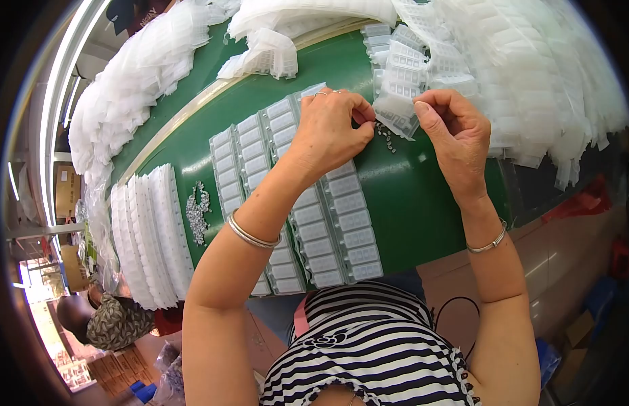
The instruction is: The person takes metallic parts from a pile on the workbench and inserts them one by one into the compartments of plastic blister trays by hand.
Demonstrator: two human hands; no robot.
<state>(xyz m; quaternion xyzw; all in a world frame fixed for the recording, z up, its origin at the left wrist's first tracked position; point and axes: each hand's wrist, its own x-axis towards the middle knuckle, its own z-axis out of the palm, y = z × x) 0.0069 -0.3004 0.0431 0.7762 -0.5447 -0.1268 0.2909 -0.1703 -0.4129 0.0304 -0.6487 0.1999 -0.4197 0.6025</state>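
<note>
My left hand (333,128) has its thumb and index finger pinched at the left edge of a translucent plastic blister strip (399,105). Whatever sits between those fingertips is too small to make out. At the strip's right edge, the thumb and index finger of my right hand (460,132) are also pressed together, and their contents cannot be seen clearly. Small dark metal pieces (389,140) lie on the green table just below the strip. Under my left hand and forearm, rows of clear blister trays (318,230) lie side by side, partly covered.
White plastic sheets are heaped at the right (531,74) and along the far left (145,74). A pile of small clear pieces (198,213) lies left of the trays, beside stacked white strips (152,237). Another person (118,321) is at the lower left beyond the green table (422,210).
</note>
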